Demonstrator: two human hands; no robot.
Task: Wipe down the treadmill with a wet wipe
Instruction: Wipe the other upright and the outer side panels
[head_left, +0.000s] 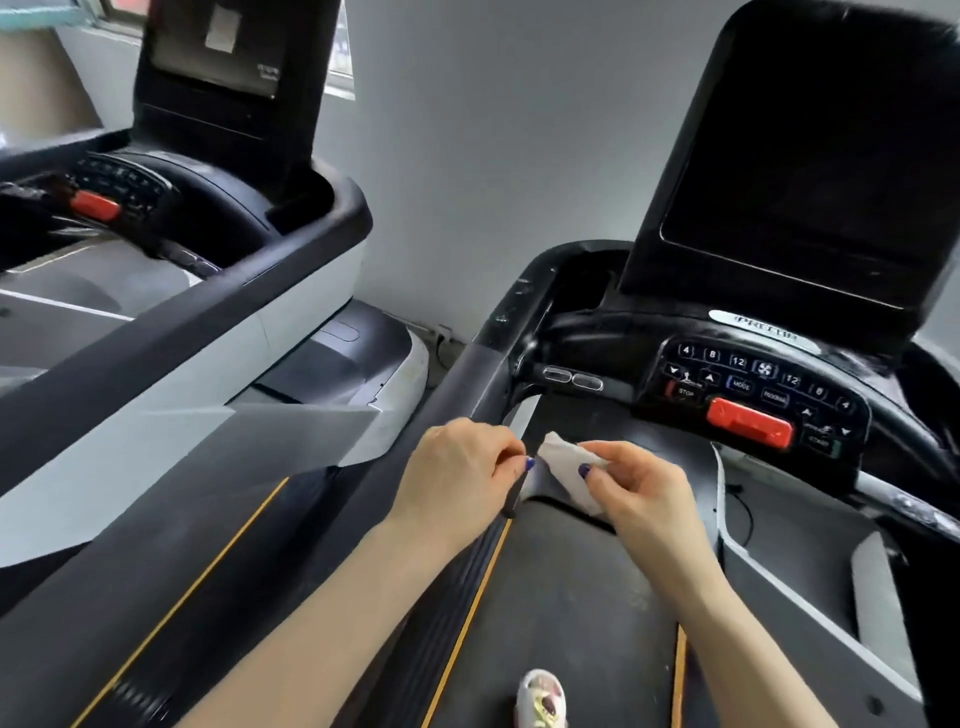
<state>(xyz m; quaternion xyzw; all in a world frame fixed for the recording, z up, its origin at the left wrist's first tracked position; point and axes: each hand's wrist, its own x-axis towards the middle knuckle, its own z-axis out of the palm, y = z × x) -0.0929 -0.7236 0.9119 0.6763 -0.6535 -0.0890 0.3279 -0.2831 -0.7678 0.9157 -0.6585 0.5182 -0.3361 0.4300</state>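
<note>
though crumpled, wet wipe (563, 470) between hands

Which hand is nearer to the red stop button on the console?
Right. The right hand, pinching the wet wipe, sits just below-left of the red stop button; the left hand is farther left, by the handrail.

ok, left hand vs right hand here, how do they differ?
The right hand pinches the crumpled white wet wipe between thumb and fingers; the left hand has its fingers curled and holds no wipe. The right hand hangs over the black treadmill belt; the left hand sits over the belt's left edge. Both are bare, with dark blue nails.
</note>
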